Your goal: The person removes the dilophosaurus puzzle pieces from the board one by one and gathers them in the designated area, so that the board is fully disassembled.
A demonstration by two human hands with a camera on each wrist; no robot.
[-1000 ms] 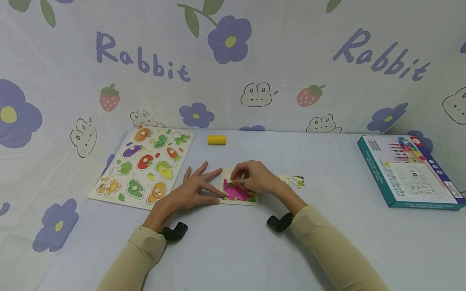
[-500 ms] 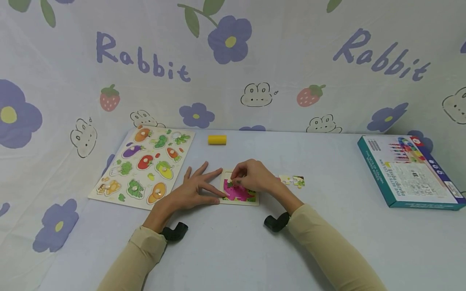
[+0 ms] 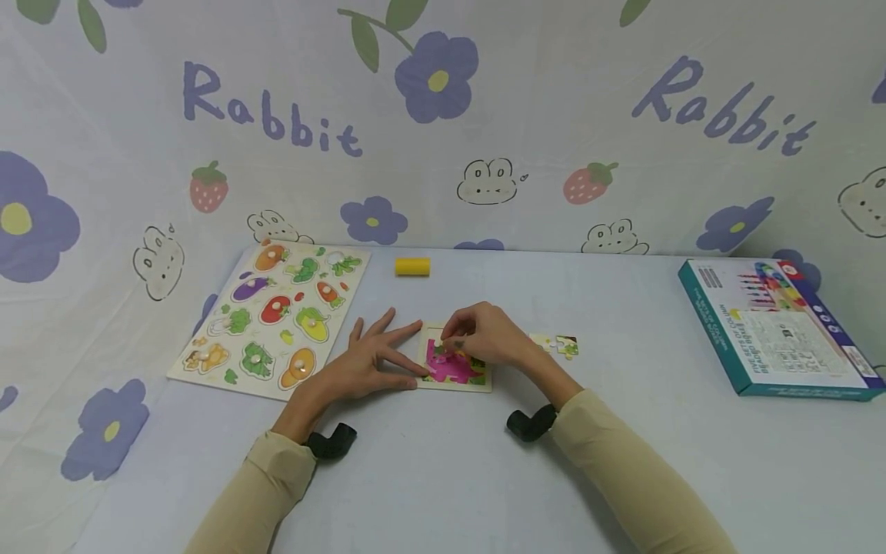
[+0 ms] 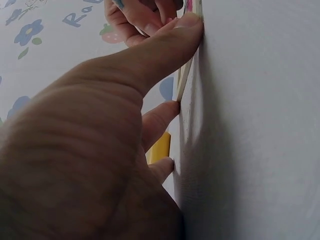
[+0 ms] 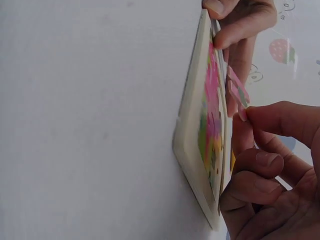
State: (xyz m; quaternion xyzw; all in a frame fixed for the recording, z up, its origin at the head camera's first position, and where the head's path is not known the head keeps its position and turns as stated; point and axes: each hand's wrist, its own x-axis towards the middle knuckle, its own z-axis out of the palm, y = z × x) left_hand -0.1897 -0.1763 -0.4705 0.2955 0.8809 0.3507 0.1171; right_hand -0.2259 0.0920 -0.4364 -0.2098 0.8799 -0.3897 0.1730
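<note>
A small jigsaw puzzle with a pale wooden frame (image 3: 453,388) lies mid-table, its picture a pink dinosaur on green. My left hand (image 3: 363,365) is spread at its left side, with thumb and fingertips on the edge; the left wrist view shows the thumb (image 4: 172,42) along that edge. Over the upper part of the picture, my right hand (image 3: 487,335) pinches a pink and green puzzle piece (image 5: 238,90) between thumb and index finger. In the right wrist view this piece is tilted and raised above the puzzle. The right hand covers the puzzle's upper right part.
Loose puzzle pieces (image 3: 567,346) lie right of the puzzle, partly behind the right wrist. A vegetable peg board (image 3: 273,383) is at the left. Toward the back stands a yellow cylinder (image 3: 412,267); a teal-edged box (image 3: 775,331) lies far right.
The right hand, still pinching the piece, has shifted very slightly over the puzzle, and its wrist has moved a little to the right since half a second ago. The left hand stays put.
</note>
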